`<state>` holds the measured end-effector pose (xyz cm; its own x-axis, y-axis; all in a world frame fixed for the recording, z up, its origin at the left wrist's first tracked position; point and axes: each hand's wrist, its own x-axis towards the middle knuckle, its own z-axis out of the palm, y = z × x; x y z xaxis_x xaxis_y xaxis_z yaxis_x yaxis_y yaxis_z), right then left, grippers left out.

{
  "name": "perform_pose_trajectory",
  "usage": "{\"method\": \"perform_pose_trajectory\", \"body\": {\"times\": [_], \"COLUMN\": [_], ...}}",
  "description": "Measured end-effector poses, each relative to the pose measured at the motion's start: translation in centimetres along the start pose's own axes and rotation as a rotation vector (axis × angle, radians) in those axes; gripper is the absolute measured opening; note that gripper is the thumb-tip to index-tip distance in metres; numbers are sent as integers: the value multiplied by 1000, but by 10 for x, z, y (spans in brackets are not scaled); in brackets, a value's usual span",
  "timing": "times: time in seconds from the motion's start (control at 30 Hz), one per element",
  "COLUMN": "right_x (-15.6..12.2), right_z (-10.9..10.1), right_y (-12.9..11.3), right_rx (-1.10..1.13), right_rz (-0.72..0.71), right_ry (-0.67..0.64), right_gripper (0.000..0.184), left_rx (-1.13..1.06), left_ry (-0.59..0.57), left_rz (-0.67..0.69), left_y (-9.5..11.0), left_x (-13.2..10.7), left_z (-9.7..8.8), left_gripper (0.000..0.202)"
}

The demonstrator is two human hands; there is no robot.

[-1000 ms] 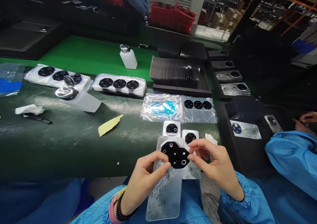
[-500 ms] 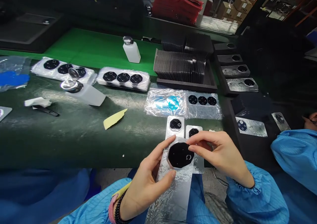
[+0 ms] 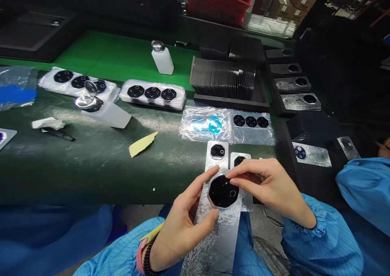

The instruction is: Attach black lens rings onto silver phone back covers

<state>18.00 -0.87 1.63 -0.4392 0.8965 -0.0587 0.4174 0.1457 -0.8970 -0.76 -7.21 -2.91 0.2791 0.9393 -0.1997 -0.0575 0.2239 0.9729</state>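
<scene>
My left hand (image 3: 185,223) grips a silver, film-covered phone back cover (image 3: 213,235) by its sides, thumb along the near edge of the camera area. On that cover sits a black octagonal lens plate (image 3: 223,192) with a small ring mark. Thumb and forefinger of my right hand (image 3: 265,186) are pinched at the plate's upper right rim; what lies between the fingertips is too small to make out. Behind the held cover, two more silver covers lie on the bench edge, one upper left (image 3: 217,156) and one partly hidden by my right hand (image 3: 240,159).
Lens plates in clear trays (image 3: 152,95) lie beyond, near a tilted dispenser bottle (image 3: 106,112) and an upright one (image 3: 163,58). A rack of dark panels (image 3: 224,81) stands behind plastic bags (image 3: 204,125). Yellow paper (image 3: 142,144) lies left. A co-worker's blue sleeve (image 3: 362,182) is at right.
My right fingertips have shifted slightly left along the lens plate's upper rim, and a small light dot now shows beside them. The left hand keeps its grip; the whole view has shifted a little.
</scene>
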Motion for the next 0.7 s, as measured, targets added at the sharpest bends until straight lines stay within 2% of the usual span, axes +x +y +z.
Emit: {"method": "perform_pose_trajectory", "body": {"times": [0.7], "right_x": [-3], "right_z": [0], "right_y": [-3], "right_rx": [-38], "right_rz": [3], "right_ry": [10], "right_gripper": [13], "left_rx": [-62], "left_ry": [32], "left_rz": [-34], "left_y": [2], "left_x": [1], "left_z": [4], "left_gripper": [55]}}
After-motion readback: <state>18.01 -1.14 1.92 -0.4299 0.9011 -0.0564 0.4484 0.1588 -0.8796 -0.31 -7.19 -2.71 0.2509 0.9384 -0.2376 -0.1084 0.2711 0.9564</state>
